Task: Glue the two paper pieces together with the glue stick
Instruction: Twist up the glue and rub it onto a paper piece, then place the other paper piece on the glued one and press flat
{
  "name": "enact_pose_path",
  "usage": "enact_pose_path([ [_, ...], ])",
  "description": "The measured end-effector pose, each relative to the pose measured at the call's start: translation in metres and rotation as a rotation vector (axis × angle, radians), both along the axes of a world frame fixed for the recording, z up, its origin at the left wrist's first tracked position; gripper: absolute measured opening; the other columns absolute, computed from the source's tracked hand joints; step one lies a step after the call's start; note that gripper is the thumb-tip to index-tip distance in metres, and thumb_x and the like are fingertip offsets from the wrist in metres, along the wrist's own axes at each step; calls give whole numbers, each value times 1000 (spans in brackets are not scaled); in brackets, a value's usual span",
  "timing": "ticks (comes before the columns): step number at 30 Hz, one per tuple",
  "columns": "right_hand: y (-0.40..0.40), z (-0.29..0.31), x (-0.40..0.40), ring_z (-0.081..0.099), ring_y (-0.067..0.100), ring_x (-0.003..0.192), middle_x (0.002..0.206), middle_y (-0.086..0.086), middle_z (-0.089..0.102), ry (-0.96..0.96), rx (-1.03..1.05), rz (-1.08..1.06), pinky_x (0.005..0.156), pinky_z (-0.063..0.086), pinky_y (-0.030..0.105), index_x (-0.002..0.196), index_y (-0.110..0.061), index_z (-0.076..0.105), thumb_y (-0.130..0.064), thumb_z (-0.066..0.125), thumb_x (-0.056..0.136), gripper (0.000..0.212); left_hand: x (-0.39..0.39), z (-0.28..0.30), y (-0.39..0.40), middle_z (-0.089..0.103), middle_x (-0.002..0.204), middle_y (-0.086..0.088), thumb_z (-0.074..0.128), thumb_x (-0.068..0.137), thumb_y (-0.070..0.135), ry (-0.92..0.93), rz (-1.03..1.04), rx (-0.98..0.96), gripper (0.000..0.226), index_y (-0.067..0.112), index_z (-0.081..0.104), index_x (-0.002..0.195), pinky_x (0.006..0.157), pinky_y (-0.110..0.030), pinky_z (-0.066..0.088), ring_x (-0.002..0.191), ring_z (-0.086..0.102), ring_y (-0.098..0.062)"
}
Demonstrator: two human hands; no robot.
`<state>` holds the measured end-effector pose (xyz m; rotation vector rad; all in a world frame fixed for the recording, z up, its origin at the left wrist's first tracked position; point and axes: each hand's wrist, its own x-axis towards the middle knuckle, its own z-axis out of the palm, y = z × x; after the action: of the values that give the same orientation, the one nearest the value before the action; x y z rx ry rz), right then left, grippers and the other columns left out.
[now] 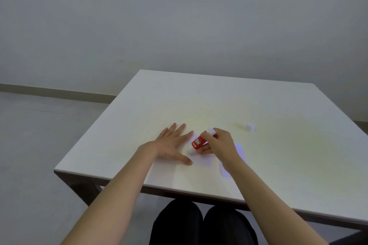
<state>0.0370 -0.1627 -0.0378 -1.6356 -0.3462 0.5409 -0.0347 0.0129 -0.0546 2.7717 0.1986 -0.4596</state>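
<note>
My right hand (221, 145) grips a red glue stick (198, 142), tilted with its white tip down on a white paper piece (203, 160) near the table's front. My left hand (173, 145) lies flat, fingers spread, pressing on that paper's left part. A second white paper piece (240, 150) lies just right of it, partly hidden under my right wrist. The glue stick's white cap (250, 127) stands apart on the table, further back and to the right.
A white square table (219, 97) with a dark frame carries everything. Its front edge runs close below the papers. My dark-clothed knees (201, 225) show under the front edge. Grey floor lies to the left, a plain wall behind.
</note>
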Motion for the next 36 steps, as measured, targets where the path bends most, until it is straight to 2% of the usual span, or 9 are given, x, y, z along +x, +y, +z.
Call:
enact_pose_path([
  [8, -7, 0, 21, 73, 24, 62, 68, 8, 73, -38, 30, -260, 62, 61, 33, 71, -8, 63, -13, 57, 83, 15, 2, -1, 1, -24, 158, 7, 61, 69, 70, -4, -7, 22, 107, 42, -6, 148, 114, -39, -18, 142, -30, -19],
  [13, -7, -3, 13, 69, 27, 56, 65, 14, 72, 9, -6, -117, 60, 60, 39, 71, -4, 63, -13, 58, 79, 13, 1, -3, 3, -25, 158, 7, 60, 69, 71, -2, -10, 21, 108, 41, -8, 148, 113, -37, -18, 142, -31, -18],
  [20, -18, 4, 22, 73, 29, 69, 78, 16, 72, -7, 90, -298, 67, 60, 35, 78, -4, 62, -12, 56, 84, 12, 1, -2, 4, -23, 158, 7, 59, 70, 72, -17, -9, 7, 106, 42, -6, 148, 114, -38, -18, 143, -29, -18],
  [22, -22, 8, 22, 72, 30, 69, 80, 19, 71, 79, 181, -288, 68, 61, 35, 85, 2, 62, -9, 55, 85, 13, 0, -2, 4, -23, 158, 7, 59, 70, 72, -17, -1, -10, 105, 43, -6, 148, 114, -38, -17, 143, -29, -18],
  [25, -25, 18, 18, 71, 27, 62, 68, 14, 67, 424, 464, -291, 62, 62, 34, 82, 0, 60, -6, 57, 89, 10, 0, 0, 5, -19, 159, 8, 57, 74, 70, -26, 19, -67, 102, 43, -8, 147, 117, -39, -15, 144, -26, -17],
  [28, -24, 23, 9, 72, 24, 56, 71, 17, 66, 675, 695, -318, 59, 62, 33, 81, -2, 56, -3, 56, 90, 9, -3, 5, 5, -1, 161, 10, 61, 78, 61, -148, 145, -369, 95, 41, 2, 149, 120, -39, -3, 148, -10, -14],
  [30, -21, 25, 5, 72, 23, 55, 79, 19, 65, 751, 760, -304, 59, 62, 32, 87, 0, 57, -2, 56, 91, 5, -6, 9, -2, 24, 156, 11, 68, 78, 51, -354, 356, -671, 82, 38, 25, 147, 116, -32, 16, 146, 15, -10],
  [33, -14, 30, -5, 68, 17, 50, 84, 17, 69, 833, 797, -217, 50, 58, 22, 87, 2, 60, -8, 58, 92, 12, -1, 18, -26, 54, 137, 11, 70, 80, 41, -644, 494, -790, 54, 28, 56, 130, 105, -25, 33, 130, 45, -5],
  [36, -5, 31, -13, 58, 13, 42, 88, 14, 71, 864, 791, -156, 42, 50, 18, 91, 0, 61, -13, 57, 93, 14, 7, 35, -51, 71, 113, 13, 72, 80, 33, -786, 498, -910, 34, 24, 70, 113, 99, -24, 44, 112, 61, 1],
])
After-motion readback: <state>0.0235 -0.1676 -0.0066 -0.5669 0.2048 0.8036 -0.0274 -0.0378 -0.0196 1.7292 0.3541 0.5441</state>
